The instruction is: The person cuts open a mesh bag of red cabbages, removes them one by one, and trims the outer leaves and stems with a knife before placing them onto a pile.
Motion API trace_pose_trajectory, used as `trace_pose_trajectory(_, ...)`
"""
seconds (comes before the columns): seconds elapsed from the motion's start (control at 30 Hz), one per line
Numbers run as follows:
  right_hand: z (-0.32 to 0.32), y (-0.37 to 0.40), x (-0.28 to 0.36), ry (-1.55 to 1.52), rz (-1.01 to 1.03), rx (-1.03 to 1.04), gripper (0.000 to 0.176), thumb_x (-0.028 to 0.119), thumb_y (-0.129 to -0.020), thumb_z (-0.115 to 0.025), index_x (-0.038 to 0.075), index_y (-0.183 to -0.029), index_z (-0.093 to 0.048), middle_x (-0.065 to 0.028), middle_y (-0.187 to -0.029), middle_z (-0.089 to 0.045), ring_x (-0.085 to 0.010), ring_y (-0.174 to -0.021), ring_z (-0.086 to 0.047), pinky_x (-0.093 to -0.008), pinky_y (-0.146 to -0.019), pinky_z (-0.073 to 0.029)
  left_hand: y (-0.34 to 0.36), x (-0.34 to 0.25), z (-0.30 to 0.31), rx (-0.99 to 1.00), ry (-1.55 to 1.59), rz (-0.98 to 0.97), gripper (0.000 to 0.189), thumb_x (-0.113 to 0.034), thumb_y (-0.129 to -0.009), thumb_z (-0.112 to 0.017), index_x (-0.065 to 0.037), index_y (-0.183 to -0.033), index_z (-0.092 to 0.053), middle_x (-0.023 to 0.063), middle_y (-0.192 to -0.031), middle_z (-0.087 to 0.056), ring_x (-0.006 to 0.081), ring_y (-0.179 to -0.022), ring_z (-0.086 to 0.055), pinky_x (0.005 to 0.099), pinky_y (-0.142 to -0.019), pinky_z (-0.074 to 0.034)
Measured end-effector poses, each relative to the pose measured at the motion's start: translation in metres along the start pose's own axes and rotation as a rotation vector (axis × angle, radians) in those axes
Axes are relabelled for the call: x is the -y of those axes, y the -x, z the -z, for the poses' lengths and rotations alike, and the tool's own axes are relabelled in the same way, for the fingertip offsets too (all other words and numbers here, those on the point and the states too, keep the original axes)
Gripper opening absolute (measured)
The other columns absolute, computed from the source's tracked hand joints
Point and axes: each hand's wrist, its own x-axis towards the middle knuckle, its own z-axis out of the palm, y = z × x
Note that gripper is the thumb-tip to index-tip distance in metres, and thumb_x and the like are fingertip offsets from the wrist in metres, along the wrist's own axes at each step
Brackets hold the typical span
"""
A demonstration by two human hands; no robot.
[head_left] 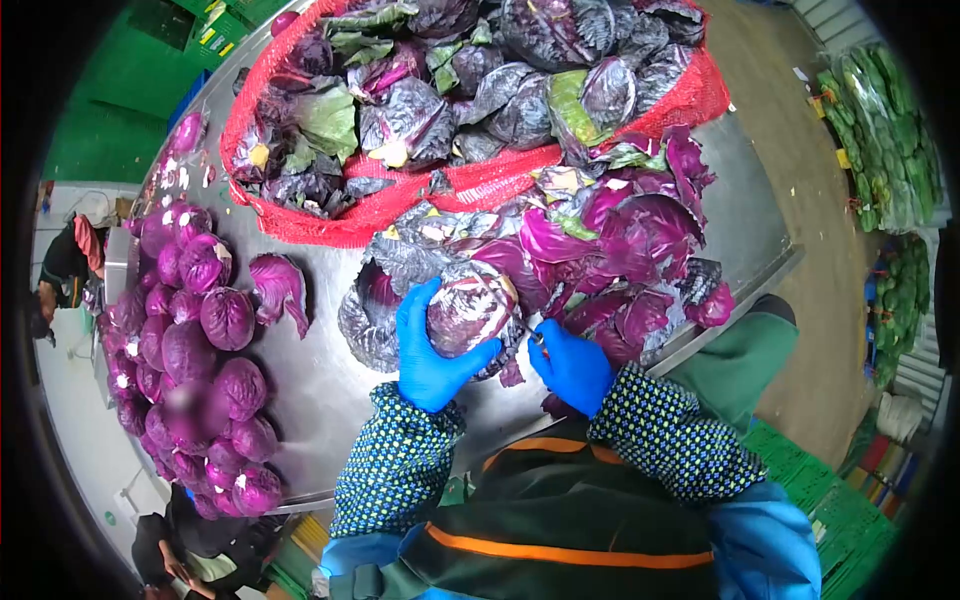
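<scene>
My left hand (432, 350), in a blue glove, grips a red cabbage (472, 308) from its left side, thumb along the near edge and fingers over the far side. The cabbage lies among loose outer leaves on the metal table, its pale-veined side facing up. My right hand (572, 368), also blue-gloved, is closed around a small knife (538, 342), mostly hidden by the fingers; its tip is close to the cabbage's right side. Dark purple trimmed leaves (610, 240) are heaped beyond and to the right of both hands.
A red mesh sack (400, 215) full of untrimmed cabbages lies open at the back. Peeled purple cabbages (190, 350) are piled along the left of the metal table (325, 400), with one loose leaf (279, 290) beside them. Bagged green vegetables (885, 140) stand right; other people work at left.
</scene>
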Motion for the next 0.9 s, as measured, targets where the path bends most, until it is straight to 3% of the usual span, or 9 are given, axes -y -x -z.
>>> trace_pose_trajectory(0.1, 0.010, -0.018, -0.005, 0.389, -0.015, 0.303, 0.025, 0.017, -0.083, -0.053, 0.000, -0.099, -0.046, -0.0155, -0.075, -0.061, -0.0307, -0.063, -0.063, -0.0409, -0.054, -0.049, -0.004, 0.000, -0.001, 0.022, -0.045, -0.009, 0.087, -0.028, -0.056, -0.084, -0.004, -0.128, -0.040, 0.0187, -0.123, -0.040, 0.0333, -0.117, -0.040, 0.0416, -0.100, -0.034)
trace_pose_trajectory(0.4, -0.016, -0.035, -0.042, 0.255, -0.317, 0.314, 0.025, 0.018, -0.084, -0.049, -0.001, -0.100, -0.048, -0.0231, -0.077, -0.061, -0.0372, -0.071, -0.062, -0.0481, -0.061, -0.047, -0.014, -0.002, 0.004, 0.096, -0.090, -0.054, 0.090, -0.032, -0.058, -0.085, -0.002, -0.129, -0.038, 0.0173, -0.121, -0.042, 0.0313, -0.115, -0.044, 0.0394, -0.100, -0.036)
trace_pose_trajectory(0.47, -0.009, -0.038, -0.056, 0.139, -0.232, 0.278, 0.024, 0.018, -0.084, -0.052, -0.001, -0.098, -0.048, -0.0274, -0.075, -0.058, -0.0392, -0.069, -0.061, -0.0474, -0.056, -0.047, -0.019, 0.024, 0.015, 0.172, 0.258, 0.133, 0.090, -0.027, -0.059, -0.084, 0.000, -0.131, -0.036, 0.0169, -0.128, -0.041, 0.0289, -0.121, -0.041, 0.0397, -0.102, -0.034)
trace_pose_trajectory(0.53, 0.027, -0.015, -0.022, -0.076, -0.018, -0.047, 0.020, 0.017, -0.086, -0.054, 0.002, -0.100, -0.051, -0.0210, -0.073, -0.060, -0.0303, -0.061, -0.061, -0.0390, -0.046, -0.046, -0.017, 0.031, 0.037, 0.183, 0.577, 0.147, 0.089, -0.021, -0.061, -0.082, -0.001, -0.133, -0.034, 0.0157, -0.134, -0.038, 0.0275, -0.125, -0.037, 0.0387, -0.105, -0.032)
trace_pose_trajectory(0.6, 0.067, 0.002, 0.012, -0.831, -0.351, 0.013, 0.026, 0.021, -0.088, -0.056, 0.009, -0.111, -0.050, -0.0053, -0.067, -0.057, -0.0145, -0.056, -0.056, -0.0283, -0.046, -0.044, 0.001, 0.011, 0.044, 0.215, 0.958, 0.061, 0.095, -0.018, -0.063, -0.077, -0.001, -0.140, -0.024, 0.0139, -0.140, -0.033, 0.0258, -0.130, -0.032, 0.0381, -0.108, -0.027)
trace_pose_trajectory(0.67, 0.097, 0.007, 0.057, -0.944, -0.329, -0.060, 0.034, 0.019, -0.089, -0.058, 0.010, -0.120, -0.048, 0.0019, -0.077, -0.054, -0.0039, -0.059, -0.049, -0.0181, -0.045, -0.038, 0.002, -0.009, 0.045, 0.280, 1.003, -0.125, 0.098, -0.019, -0.062, -0.076, -0.002, -0.142, -0.021, 0.0138, -0.144, -0.028, 0.0251, -0.132, -0.029, 0.0380, -0.108, -0.027)
trace_pose_trajectory(0.8, 0.032, -0.001, 0.021, -0.511, -0.040, -0.183, 0.050, 0.020, -0.088, -0.060, 0.006, -0.133, -0.042, -0.0103, -0.116, -0.053, -0.0195, -0.102, -0.049, -0.0320, -0.094, -0.038, 0.016, 0.011, -0.003, 0.350, 0.713, 0.113, 0.089, -0.016, -0.069, -0.077, -0.009, -0.142, -0.026, 0.0155, -0.148, -0.021, 0.0273, -0.137, -0.019, 0.0423, -0.107, -0.026)
trace_pose_trajectory(0.83, 0.020, 0.005, 0.008, -0.568, -0.133, -0.177, 0.046, 0.020, -0.089, -0.058, 0.007, -0.132, -0.045, -0.0085, -0.112, -0.053, -0.0151, -0.092, -0.052, -0.0277, -0.083, -0.043, 0.021, 0.024, -0.026, 0.172, 0.197, -0.129, 0.090, -0.015, -0.066, -0.079, -0.007, -0.141, -0.029, 0.0142, -0.133, -0.041, 0.0263, -0.126, -0.035, 0.0388, -0.105, -0.028)
trace_pose_trajectory(0.9, 0.033, 0.012, 0.014, -0.689, -0.268, -0.218, 0.045, 0.019, -0.091, -0.056, 0.007, -0.133, -0.044, -0.0061, -0.105, -0.054, -0.0123, -0.087, -0.053, -0.0249, -0.076, -0.044, 0.036, 0.007, -0.033, 0.110, 0.188, -0.101, 0.081, -0.022, -0.065, -0.081, -0.007, -0.133, -0.040, 0.0163, -0.120, -0.046, 0.0299, -0.113, -0.042, 0.0394, -0.098, -0.034)
